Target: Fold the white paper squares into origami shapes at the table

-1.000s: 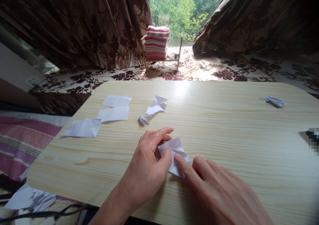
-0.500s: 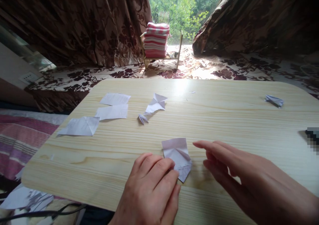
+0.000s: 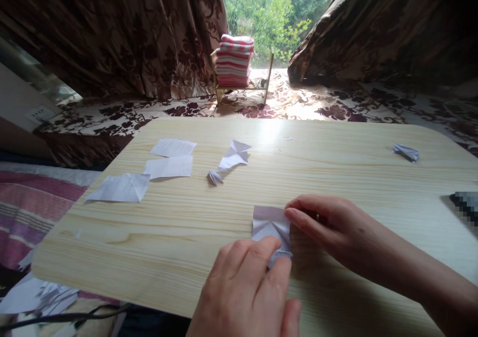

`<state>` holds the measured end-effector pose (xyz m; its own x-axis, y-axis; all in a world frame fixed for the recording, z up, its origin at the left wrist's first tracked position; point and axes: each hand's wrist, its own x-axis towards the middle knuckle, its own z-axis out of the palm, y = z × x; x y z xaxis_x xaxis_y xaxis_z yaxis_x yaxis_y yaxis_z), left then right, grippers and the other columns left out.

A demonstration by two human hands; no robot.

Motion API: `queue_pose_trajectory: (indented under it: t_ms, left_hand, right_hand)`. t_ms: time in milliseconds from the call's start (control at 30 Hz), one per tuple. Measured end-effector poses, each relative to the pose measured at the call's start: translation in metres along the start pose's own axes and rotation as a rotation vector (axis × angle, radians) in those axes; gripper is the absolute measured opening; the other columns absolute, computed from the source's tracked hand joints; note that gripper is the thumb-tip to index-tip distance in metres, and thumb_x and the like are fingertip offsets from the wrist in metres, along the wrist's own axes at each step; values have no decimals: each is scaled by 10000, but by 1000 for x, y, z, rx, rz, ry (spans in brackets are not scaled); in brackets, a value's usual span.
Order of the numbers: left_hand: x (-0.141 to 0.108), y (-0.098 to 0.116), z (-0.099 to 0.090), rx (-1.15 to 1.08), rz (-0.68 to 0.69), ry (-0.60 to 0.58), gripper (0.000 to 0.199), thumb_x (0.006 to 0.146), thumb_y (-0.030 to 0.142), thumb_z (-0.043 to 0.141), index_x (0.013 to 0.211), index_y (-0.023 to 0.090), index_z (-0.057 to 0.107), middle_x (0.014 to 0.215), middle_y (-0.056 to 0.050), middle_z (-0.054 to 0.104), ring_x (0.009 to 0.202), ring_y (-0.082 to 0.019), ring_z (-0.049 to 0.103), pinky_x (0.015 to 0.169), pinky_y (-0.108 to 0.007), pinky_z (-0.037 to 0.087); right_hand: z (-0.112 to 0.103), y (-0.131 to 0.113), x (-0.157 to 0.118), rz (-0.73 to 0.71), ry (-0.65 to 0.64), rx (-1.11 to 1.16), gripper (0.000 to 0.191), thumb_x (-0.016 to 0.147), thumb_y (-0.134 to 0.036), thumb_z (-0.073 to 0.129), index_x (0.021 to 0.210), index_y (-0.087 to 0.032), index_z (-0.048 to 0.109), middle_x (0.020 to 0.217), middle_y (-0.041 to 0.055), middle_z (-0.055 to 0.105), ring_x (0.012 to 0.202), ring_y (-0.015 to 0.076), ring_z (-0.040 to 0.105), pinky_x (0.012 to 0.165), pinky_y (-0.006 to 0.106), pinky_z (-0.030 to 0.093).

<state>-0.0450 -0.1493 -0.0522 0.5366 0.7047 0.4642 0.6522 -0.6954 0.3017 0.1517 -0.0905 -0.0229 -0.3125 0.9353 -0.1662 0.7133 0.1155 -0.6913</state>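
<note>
A small folded paper (image 3: 271, 220) with creases and a pointed lower end lies on the table in front of me. My left hand (image 3: 244, 282) rests over its lower part, the curled fingertips pressing the paper. At the top right corner, my right hand (image 3: 317, 222) pinches the paper's edge between thumb and fingers. The paper's lower point is partly hidden under the left fingers. Farther back are a creased, torn paper piece (image 3: 235, 155) and a small folded paper bit (image 3: 215, 177).
Several paper slips (image 3: 168, 167) lie on the table's left side. At the far right is a folded paper strip (image 3: 406, 153), with a dark blurred object (image 3: 465, 205) at the edge. A rack of striped cloths (image 3: 234, 60) stands beyond the table (image 3: 149, 262).
My right hand has moved left, closing on the paper's top right corner. The left hand and the paper have shifted slightly right.
</note>
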Motion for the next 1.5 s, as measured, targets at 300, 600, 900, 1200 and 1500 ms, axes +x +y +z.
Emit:
queue_pose_trajectory:
  t_ms: [300,600,900,1200,1500]
  left_hand:
    - [8,-3,7,0,32,-12,272,850,178,540,1077,99,668,1146,-123,705,1000,-256,620,877,-382,509]
    - [6,-4,12,-36,4,42,277,830,173,538,1061,113,678,1092,-118,716,946,-244,604,830,-374,498]
    - [5,-3,9,-54,-2,16,292,831,182,568,1093,99,669,1133,-133,698,978,-256,591,847,-390,499]
    - [5,6,4,-116,-54,-27,302,859,190,555,1128,89,650,1163,-131,674,999,-256,566,891,-422,494]
    - [6,11,0,-118,-91,-65,318,879,183,531,1162,90,641,1175,-124,663,1023,-261,561,911,-454,492]
  right_hand:
    - [1,3,1,7,-11,-15,346,899,-404,448,648,-198,568,593,3,543,553,125,465,500,238,333]
    - [2,5,2,-1,7,-30,341,898,-383,462,643,-193,584,588,7,561,551,128,481,499,238,348]
    - [-3,7,1,13,-35,25,353,915,-408,454,700,-183,623,637,10,593,598,134,502,538,241,376]
    - [-9,10,2,26,-142,98,372,874,-481,506,791,-158,670,680,-1,543,622,127,436,553,249,364]
    - [-9,2,0,9,-117,17,319,849,-429,513,760,-156,650,660,-2,545,621,129,452,555,254,349]
